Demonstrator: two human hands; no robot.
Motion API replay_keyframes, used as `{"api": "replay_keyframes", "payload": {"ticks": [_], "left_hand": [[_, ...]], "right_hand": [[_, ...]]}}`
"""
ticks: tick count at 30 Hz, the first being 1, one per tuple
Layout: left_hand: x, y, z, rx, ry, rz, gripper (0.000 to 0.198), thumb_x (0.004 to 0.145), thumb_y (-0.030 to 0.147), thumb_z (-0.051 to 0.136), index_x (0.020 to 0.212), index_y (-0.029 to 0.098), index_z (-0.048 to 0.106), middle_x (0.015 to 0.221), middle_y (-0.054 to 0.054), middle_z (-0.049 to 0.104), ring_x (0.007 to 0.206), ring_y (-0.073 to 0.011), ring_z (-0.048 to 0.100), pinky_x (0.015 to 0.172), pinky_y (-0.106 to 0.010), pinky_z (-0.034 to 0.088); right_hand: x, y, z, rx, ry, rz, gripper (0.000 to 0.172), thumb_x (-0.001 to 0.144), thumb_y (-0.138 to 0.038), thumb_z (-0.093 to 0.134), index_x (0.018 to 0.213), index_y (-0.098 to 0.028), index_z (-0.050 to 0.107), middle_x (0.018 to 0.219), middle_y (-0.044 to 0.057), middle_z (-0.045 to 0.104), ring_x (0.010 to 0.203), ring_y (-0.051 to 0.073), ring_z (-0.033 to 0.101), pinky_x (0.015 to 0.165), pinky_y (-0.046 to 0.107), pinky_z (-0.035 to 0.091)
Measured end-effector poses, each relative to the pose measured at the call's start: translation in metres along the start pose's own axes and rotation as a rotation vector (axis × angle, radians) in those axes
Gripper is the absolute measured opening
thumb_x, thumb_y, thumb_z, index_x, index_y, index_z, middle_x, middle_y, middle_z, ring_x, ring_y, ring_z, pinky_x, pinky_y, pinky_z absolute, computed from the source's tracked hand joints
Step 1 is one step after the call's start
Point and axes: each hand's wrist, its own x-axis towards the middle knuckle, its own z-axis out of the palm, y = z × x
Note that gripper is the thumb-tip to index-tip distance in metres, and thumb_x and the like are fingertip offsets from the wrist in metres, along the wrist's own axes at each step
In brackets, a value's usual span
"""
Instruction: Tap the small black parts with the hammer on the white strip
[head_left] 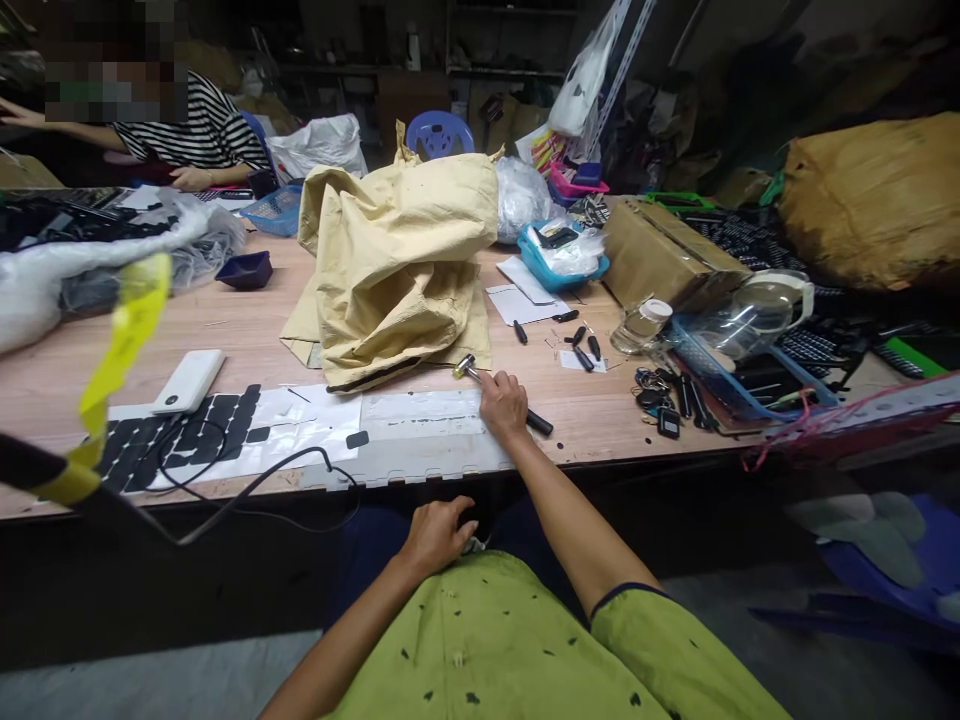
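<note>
My right hand (502, 405) rests on the wooden table (247, 330), closed round the black handle of a small hammer (471, 370) whose metal head points left toward a crumpled tan paper sack (405, 260). The hand lies over a white sheet (420, 420) near the table's front edge. My left hand (439, 535) is down below the table edge at my lap, fingers curled, holding something small and pale that I cannot make out.
Black keycaps on a white sheet (187, 435), a white power bank (189, 380) and a black cable (247, 490) lie left. Screwdrivers (581, 350), a jar (641, 322), a blue tray (742, 375) and a cardboard box (660, 250) sit right. A person in stripes (195, 130) sits far left.
</note>
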Motion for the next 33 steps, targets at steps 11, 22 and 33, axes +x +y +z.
{"api": "replay_keyframes", "payload": {"ticks": [11,22,33], "left_hand": [[0.128,-0.024,-0.126,0.147,0.585,-0.297,0.030,0.090,0.028,0.050,0.090,0.019,0.078,0.083,-0.008,0.075,0.080,-0.0226,0.066,0.075,-0.033,0.051],[0.138,-0.051,-0.151,0.381,0.766,-0.534,0.018,0.076,0.032,0.067,0.085,0.019,0.074,0.117,-0.017,0.064,0.121,-0.0403,0.048,0.102,-0.057,0.039],[0.139,-0.047,-0.149,0.462,0.604,-0.516,0.032,0.085,0.027,0.054,0.108,0.020,0.075,0.107,-0.016,0.071,0.110,-0.0362,0.056,0.094,-0.051,0.040]], "right_hand": [[0.000,0.000,0.003,-0.002,0.007,-0.003,0.039,0.098,-0.019,0.045,0.130,-0.027,0.067,0.099,0.010,0.061,0.093,0.024,0.047,0.074,0.033,0.031],[-0.001,-0.001,0.000,-0.007,0.005,-0.012,0.038,0.098,-0.020,0.045,0.130,-0.026,0.066,0.100,0.010,0.061,0.093,0.024,0.047,0.073,0.032,0.031],[-0.001,-0.002,-0.003,0.002,-0.001,-0.010,0.037,0.099,-0.020,0.045,0.129,-0.026,0.066,0.100,0.010,0.062,0.092,0.024,0.047,0.072,0.032,0.031]]}}
